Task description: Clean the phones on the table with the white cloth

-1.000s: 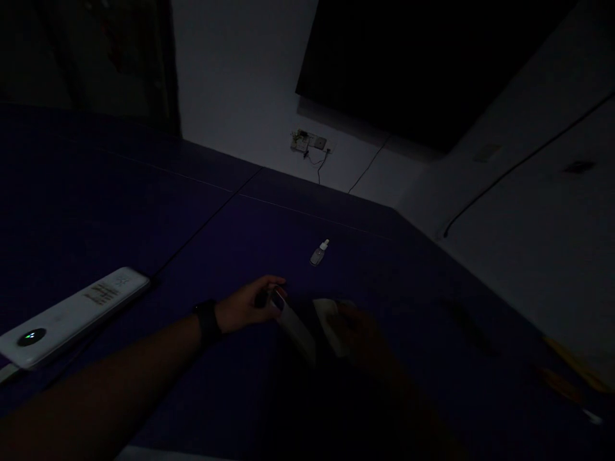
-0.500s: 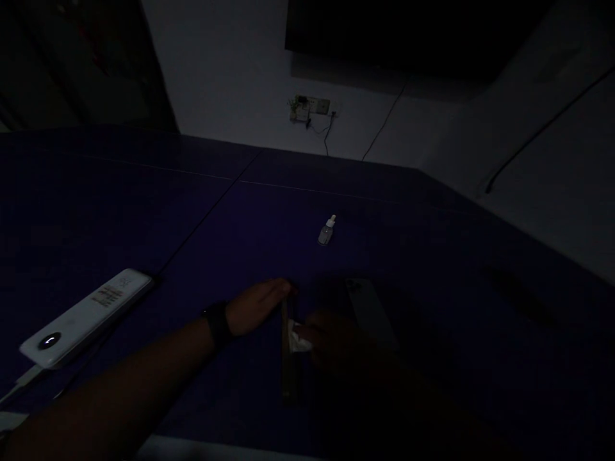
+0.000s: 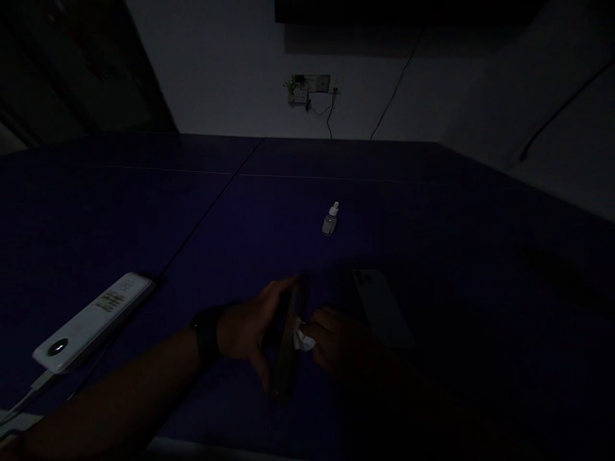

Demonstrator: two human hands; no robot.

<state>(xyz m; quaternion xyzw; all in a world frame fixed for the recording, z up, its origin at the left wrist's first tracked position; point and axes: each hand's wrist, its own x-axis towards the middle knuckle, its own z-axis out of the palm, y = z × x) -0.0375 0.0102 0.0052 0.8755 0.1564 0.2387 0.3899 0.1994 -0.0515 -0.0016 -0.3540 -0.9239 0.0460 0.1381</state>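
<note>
A long, narrow dark object (image 3: 286, 355), its kind hard to make out in the dim light, stands in front of me on the dark blue table. My left hand (image 3: 250, 323), with a black watch on the wrist, spans it along its left side, fingers at the far end and thumb toward the near end. Pinched in my right hand (image 3: 334, 339) is a crumpled white tissue (image 3: 303, 338), pressed against the object's right side. Just right of that hand lies a pale phone (image 3: 384, 310), back up. Shadow hides much of the right arm.
A small dropper bottle (image 3: 329, 223) stands beyond my hands. To the left lies a white power bank (image 3: 93, 323) with a cable (image 3: 24, 402) plugged into it. Sockets with wires (image 3: 312, 89) are on the far wall.
My left hand has spread from the far end to span the dark object, which has tilted. The tissue stays in my right hand against it. The camera view has shifted up slightly.
</note>
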